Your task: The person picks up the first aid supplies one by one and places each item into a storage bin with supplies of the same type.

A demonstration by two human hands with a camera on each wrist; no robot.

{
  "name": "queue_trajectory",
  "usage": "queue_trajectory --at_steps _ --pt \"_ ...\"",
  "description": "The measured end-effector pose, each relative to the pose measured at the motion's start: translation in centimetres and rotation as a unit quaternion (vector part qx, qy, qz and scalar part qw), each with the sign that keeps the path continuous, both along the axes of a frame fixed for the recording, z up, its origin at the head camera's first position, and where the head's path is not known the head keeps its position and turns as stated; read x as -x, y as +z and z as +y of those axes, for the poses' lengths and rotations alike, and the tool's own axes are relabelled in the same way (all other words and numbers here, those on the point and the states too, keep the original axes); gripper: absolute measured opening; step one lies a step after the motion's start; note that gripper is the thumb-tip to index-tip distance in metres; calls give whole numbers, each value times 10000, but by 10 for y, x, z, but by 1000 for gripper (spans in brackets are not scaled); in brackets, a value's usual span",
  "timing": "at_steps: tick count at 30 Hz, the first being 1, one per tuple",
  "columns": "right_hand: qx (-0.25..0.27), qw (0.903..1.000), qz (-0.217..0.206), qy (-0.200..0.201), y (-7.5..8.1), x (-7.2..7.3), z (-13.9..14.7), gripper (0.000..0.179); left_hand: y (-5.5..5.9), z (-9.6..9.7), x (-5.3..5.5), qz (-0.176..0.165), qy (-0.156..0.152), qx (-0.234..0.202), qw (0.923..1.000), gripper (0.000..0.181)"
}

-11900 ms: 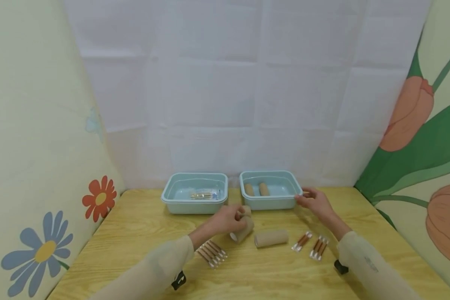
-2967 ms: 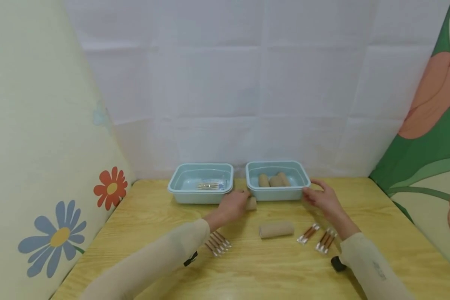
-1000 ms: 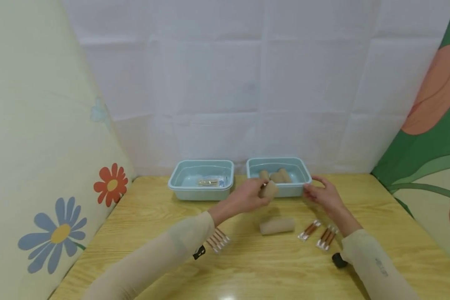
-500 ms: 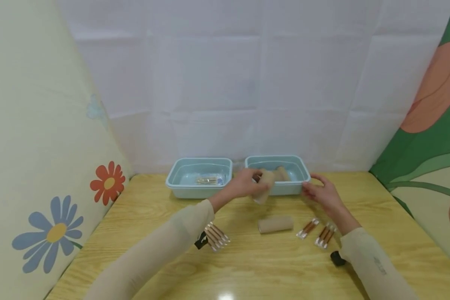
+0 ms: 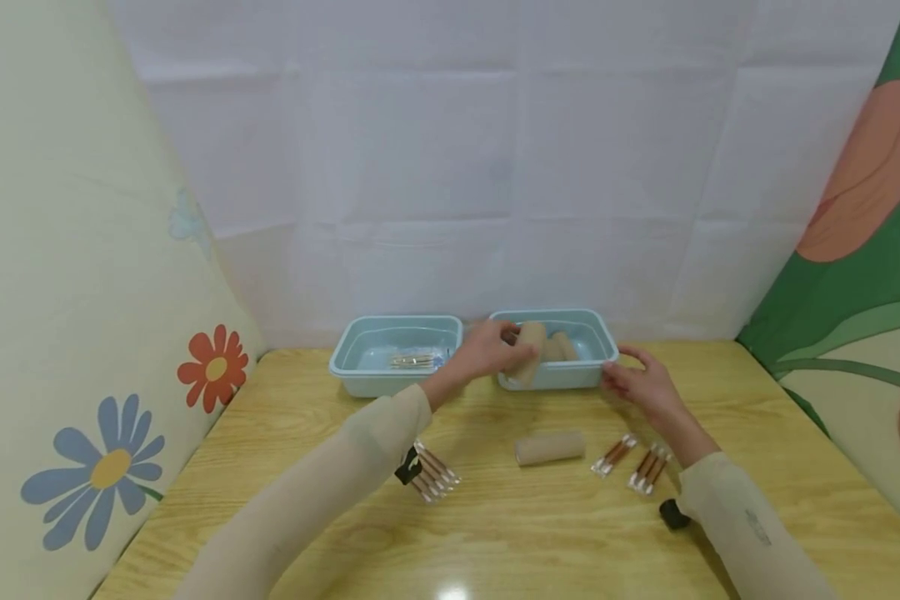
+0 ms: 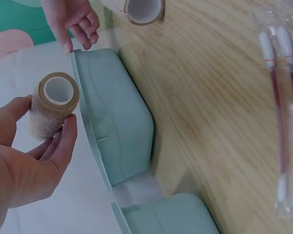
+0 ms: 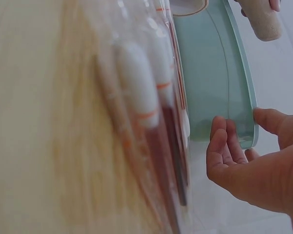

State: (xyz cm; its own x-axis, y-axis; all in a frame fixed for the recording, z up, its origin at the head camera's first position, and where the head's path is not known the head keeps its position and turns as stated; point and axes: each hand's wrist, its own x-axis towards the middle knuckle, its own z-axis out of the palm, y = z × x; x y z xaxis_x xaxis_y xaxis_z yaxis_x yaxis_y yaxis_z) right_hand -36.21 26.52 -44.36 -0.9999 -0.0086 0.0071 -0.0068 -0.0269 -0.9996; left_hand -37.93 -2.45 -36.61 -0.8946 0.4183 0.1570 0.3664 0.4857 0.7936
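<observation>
My left hand point(image 5: 487, 348) holds a tan elastic bandage roll point(image 5: 531, 342) upright over the left end of the right light-blue bin point(image 5: 562, 381). In the left wrist view the thumb and fingers grip the sides of the bandage roll point(image 6: 45, 117), and its white core faces the camera. Further tan rolls point(image 5: 562, 347) lie inside that bin, partly hidden by the held roll. My right hand point(image 5: 648, 387) grips the bin's right front corner; in the right wrist view the thumb presses the bin's rim point(image 7: 253, 92), with fingers curled against the outer wall.
A second light-blue bin point(image 5: 390, 386) stands to the left, holding clear packs of swabs point(image 5: 412, 361). Another bandage roll point(image 5: 550, 447) lies on the wooden table point(image 5: 540, 533). Brown-stick swabs in clear packs lie at left point(image 5: 435, 473) and at right point(image 5: 650, 471). A white sheet hangs behind.
The right bin has gained a roll since the earliest frame. My left hand has taken another roll from the table near the bins and raised it over the right bin. The right hand stays put.
</observation>
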Motion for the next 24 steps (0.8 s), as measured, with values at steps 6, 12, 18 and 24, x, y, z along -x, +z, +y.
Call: queue_trajectory --at_steps 6,12,18,24 --pt "158 9999 22 66 -1 0 1 67 5 3 7 -290 172 -355 9988 57" --pt "194 9998 51 75 -1 0 1 64 4 2 11 -357 399 -602 9968 57" --pt "134 9998 114 42 -2 0 0 61 5 3 14 -5 1102 -262 9936 55" --pt "106 9999 64 -14 -2 1 2 63 6 4 22 181 1449 -87 9892 53"
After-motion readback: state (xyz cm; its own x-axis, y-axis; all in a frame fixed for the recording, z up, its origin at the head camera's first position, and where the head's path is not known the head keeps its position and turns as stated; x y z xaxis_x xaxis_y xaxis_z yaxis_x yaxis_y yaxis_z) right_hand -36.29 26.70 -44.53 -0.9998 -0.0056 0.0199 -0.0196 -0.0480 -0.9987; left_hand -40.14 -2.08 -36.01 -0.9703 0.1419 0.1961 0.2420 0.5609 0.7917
